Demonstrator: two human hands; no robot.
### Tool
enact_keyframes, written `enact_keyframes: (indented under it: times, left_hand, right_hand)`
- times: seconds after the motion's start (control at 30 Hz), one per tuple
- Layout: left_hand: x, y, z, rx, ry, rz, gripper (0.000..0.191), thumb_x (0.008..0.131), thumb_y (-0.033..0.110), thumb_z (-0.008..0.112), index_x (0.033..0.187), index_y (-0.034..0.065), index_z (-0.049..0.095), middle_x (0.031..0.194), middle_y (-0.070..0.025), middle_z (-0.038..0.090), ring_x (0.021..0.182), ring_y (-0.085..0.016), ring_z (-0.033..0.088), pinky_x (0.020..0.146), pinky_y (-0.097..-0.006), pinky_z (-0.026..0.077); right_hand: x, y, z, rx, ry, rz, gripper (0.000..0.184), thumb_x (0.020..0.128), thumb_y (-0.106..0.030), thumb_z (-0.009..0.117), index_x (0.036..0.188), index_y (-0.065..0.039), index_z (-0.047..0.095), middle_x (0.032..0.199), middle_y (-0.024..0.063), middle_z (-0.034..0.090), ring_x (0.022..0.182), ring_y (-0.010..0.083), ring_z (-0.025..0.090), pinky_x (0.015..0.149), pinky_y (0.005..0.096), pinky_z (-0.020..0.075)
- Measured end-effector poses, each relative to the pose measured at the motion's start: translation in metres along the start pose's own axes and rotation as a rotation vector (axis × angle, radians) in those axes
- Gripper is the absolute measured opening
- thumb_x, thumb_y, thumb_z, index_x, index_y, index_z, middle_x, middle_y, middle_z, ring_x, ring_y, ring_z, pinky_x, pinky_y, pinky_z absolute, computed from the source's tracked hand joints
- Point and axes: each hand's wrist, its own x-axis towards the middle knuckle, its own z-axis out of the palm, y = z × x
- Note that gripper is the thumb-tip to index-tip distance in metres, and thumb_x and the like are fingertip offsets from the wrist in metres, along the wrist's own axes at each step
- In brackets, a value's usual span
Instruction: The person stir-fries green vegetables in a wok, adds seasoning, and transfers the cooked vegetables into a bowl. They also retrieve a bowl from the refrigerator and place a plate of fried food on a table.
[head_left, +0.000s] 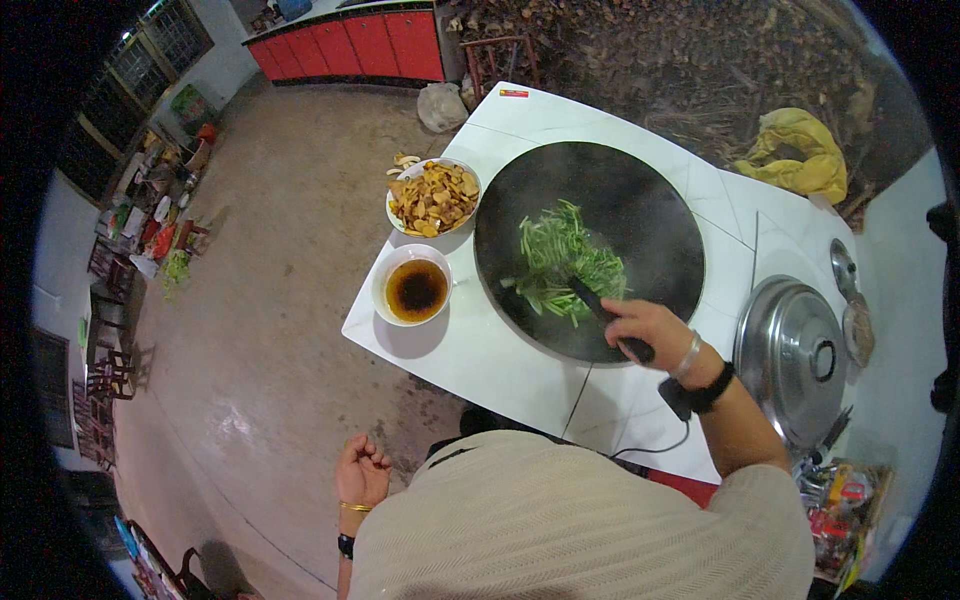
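My right hand (652, 334) grips the black handle (592, 298) of a cooking utensil, whose working end is hidden among chopped green vegetables (562, 244). The greens lie in a large dark wok (660, 217) set into a white tiled stove top, and steam rises from it. My left hand (363, 472) hangs beside my body over the floor, its fingers curled and nothing seen in them. Left of the wok stand a bowl of sliced yellow-brown food (435, 199) and, nearer me, a white bowl (380, 289) of dark brown liquid.
A domed metal lid (795, 367) sits on the right of the white tiled counter (517, 382). Packaged goods (840, 495) are at the lower right. A yellow bag (814, 150) lies behind the counter beside stacked firewood (675, 67). Red cabinets (352, 46) stand further back.
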Motion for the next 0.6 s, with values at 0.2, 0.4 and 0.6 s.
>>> enact_keyframes:
  times: [0.2, 0.4, 0.6]
  left_hand:
    - [0.014, -0.001, 0.007, 0.039, -0.069, -0.028, 0.006, 0.089, 0.016, 0.058, 0.091, 0.0112, 0.056, 0.071, 0.0015, 0.049, 0.063, -0.013, 0.043, 0.062, -0.0315, 0.039]
    - [0.022, -0.002, 0.020, 0.044, -0.076, -0.085, 0.006, 0.089, 0.015, 0.059, 0.093, 0.0114, 0.056, 0.071, 0.0017, 0.049, 0.062, -0.013, 0.044, 0.062, -0.0317, 0.040]
    - [0.021, 0.001, 0.031, 0.102, -0.108, -0.072, 0.006, 0.089, 0.015, 0.058, 0.092, 0.0102, 0.057, 0.071, 0.0014, 0.049, 0.062, -0.013, 0.044, 0.061, -0.0311, 0.041]
  right_hand:
    - [-0.031, -0.058, -0.042, -0.058, -0.044, 0.143, 0.026, 0.066, -0.004, 0.069, 0.090, -0.012, 0.063, 0.118, 0.0257, 0.059, 0.104, 0.0400, 0.060, 0.086, 0.0422, 0.0507]
    - [-0.049, -0.060, -0.015, -0.021, 0.063, 0.189, 0.023, 0.069, -0.003, 0.067, 0.090, -0.013, 0.062, 0.108, 0.0224, 0.063, 0.100, 0.0393, 0.062, 0.082, 0.0421, 0.0521]
    - [-0.043, 0.048, 0.048, -0.143, 0.478, 0.217, 0.024, 0.072, 0.002, 0.065, 0.093, -0.008, 0.063, 0.100, 0.0183, 0.065, 0.101, 0.0355, 0.063, 0.083, 0.0398, 0.0515]
